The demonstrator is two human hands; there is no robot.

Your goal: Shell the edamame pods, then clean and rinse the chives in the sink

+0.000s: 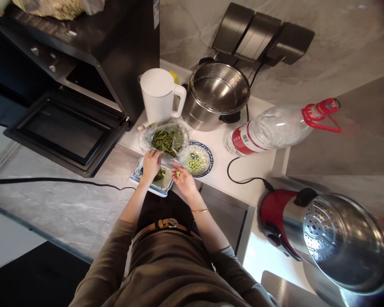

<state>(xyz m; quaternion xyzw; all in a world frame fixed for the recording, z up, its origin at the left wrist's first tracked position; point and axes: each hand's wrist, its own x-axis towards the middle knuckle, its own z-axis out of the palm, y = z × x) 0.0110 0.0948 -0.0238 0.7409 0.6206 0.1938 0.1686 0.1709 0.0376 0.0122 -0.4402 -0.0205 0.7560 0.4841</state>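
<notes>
My left hand [151, 167] is at the near edge of a clear plastic bag [180, 133], fingers closed; what they pinch is hidden. Dark green bean pods [163, 141] fill the bag. My right hand [184, 182] is palm up beside it, its fingers curled around a small light green bean [178, 174]. Just beyond this hand, a blue-rimmed plate [207, 158] holds several shelled green beans [195, 162]. Beneath my hands sits a blue-and-white tray [162, 192] with dark green scraps, likely empty pods [159, 175], partly covered by my left hand.
Behind the bag stand a white pitcher [156, 96] and a steel steamer pot [220, 91]. A large water bottle [268, 130] is to the right, near a red-and-steel appliance [281, 213]. At left, an oven door [67, 128] hangs open over the counter, with a black cable [67, 181] before it.
</notes>
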